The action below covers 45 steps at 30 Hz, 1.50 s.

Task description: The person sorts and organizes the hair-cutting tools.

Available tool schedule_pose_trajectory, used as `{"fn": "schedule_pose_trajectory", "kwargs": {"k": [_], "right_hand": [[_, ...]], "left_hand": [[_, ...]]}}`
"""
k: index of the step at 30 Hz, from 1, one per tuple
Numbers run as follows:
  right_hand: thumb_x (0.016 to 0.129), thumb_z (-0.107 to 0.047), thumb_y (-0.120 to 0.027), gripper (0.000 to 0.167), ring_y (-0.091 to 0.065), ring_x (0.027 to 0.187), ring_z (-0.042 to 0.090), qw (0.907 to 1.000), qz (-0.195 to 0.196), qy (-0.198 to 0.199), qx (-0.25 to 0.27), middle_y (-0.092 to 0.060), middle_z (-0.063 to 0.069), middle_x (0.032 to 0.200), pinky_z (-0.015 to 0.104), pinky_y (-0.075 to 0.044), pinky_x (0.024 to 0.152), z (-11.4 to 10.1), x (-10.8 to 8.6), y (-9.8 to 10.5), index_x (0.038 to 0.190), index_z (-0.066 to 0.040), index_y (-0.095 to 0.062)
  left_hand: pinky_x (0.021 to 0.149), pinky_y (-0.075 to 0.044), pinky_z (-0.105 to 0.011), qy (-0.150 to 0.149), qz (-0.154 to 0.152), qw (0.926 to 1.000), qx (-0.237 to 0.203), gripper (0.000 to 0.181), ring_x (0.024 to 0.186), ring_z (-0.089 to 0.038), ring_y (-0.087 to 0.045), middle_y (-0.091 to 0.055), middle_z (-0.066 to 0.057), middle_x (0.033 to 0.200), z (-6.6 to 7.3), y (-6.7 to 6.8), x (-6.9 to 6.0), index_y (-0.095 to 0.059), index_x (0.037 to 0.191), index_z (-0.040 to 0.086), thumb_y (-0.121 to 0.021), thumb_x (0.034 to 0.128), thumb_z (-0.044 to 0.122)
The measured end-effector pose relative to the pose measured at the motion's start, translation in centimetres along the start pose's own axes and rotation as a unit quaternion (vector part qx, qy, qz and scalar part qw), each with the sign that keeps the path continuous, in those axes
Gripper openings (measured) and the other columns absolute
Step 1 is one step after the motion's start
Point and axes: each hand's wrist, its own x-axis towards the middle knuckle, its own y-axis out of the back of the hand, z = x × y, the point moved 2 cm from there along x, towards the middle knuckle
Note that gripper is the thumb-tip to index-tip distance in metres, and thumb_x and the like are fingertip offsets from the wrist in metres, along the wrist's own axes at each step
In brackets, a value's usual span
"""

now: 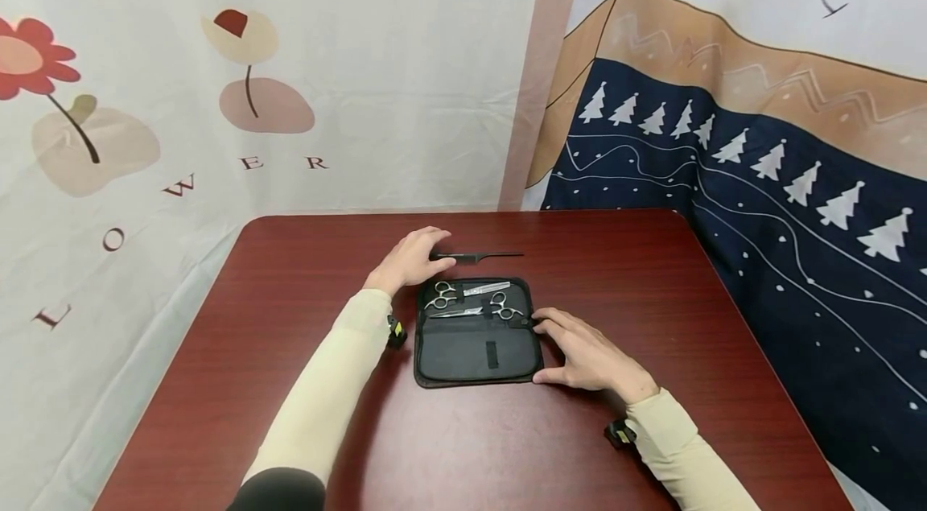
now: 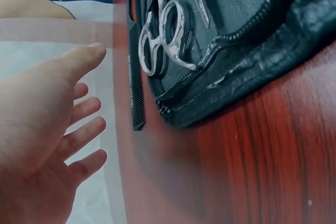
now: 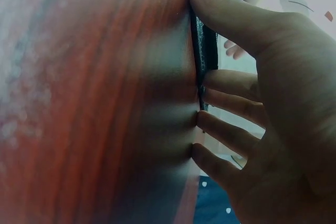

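Note:
A black zippered case (image 1: 452, 354) lies unfolded on the table, with two pairs of silver scissors in its far half. The upper scissors (image 1: 485, 288) have handles to the left; the lower scissors (image 1: 456, 312) have handles to the right. Beyond the case lies a black tail comb (image 1: 474, 257), its toothed end shown in the left wrist view (image 2: 137, 87). My left hand (image 1: 411, 260) hovers by the comb's left end, fingers extended and holding nothing. My right hand (image 1: 590, 354) touches the case's right edge with thumb and fingertips (image 3: 207, 80), fingers fairly straight.
The reddish-brown table (image 1: 304, 278) stretches around the case on all sides. Behind its far edge hangs a pale printed cloth (image 1: 405, 92), with a navy tree-patterned cloth (image 1: 768, 229) at the right. A dark rounded object (image 1: 282, 491) shows at the bottom edge.

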Motion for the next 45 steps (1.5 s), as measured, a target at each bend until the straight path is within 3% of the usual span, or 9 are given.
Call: {"fn": "schedule_pose_trajectory", "kwargs": {"k": [6,11,18,27,45], "right_hand": [[0.085,-0.043,-0.100,0.069,-0.065,0.146,0.031,0.9999,0.009,0.006,-0.004,-0.062,0.007,0.159,0.053,-0.056,0.120,0.0,-0.1,-0.1,0.136,-0.005,-0.073],[0.086,-0.041,-0.100,0.068,-0.065,0.145,0.031,0.9999,0.012,0.008,-0.001,-0.062,0.008,0.158,0.054,-0.057,0.120,0.0,-0.1,-0.2,0.135,-0.004,-0.073],[0.086,-0.043,-0.100,0.069,-0.065,0.146,0.031,1.0000,0.004,0.001,0.005,-0.062,0.007,0.160,0.054,-0.056,0.121,-0.1,-0.1,-0.2,0.137,-0.005,-0.073],[0.086,-0.042,-0.100,0.068,-0.065,0.145,0.031,1.0000,0.006,0.002,0.006,-0.062,0.008,0.159,0.056,-0.056,0.120,-0.1,-0.1,-0.1,0.136,-0.005,-0.073],[0.087,-0.042,-0.099,0.068,-0.065,0.146,0.031,0.9999,0.000,-0.005,0.010,-0.061,0.007,0.159,0.055,-0.055,0.121,0.1,0.0,0.0,0.137,-0.005,-0.073]], "left_hand": [[0.128,-0.050,-0.057,0.005,-0.023,0.9997,0.008,0.070,0.156,-0.033,-0.059,-0.062,-0.012,0.167,-4.7,-3.9,3.0,-0.060,0.164,0.013,-0.076,0.1073,0.050],[0.121,-0.057,-0.053,0.000,-0.025,0.9988,0.043,0.060,0.145,-0.030,-0.067,-0.070,-0.007,0.154,-6.0,-5.3,4.3,-0.066,0.158,0.014,-0.081,0.1057,0.041],[0.117,-0.060,-0.049,0.014,-0.042,0.9961,0.076,0.052,0.139,-0.029,-0.069,-0.069,-0.008,0.151,-5.9,-5.4,4.0,-0.071,0.153,0.014,-0.080,0.1070,0.035],[0.114,-0.061,-0.047,0.021,-0.027,0.9959,0.084,0.028,0.130,-0.028,-0.072,-0.072,-0.006,0.138,-5.7,-5.5,4.1,-0.081,0.136,0.016,-0.076,0.1087,0.021],[0.102,-0.063,-0.047,0.052,-0.045,0.9954,0.067,0.021,0.115,-0.027,-0.071,-0.074,-0.008,0.128,-5.5,-5.3,4.3,-0.076,0.126,0.015,-0.080,0.1063,0.023]]}}
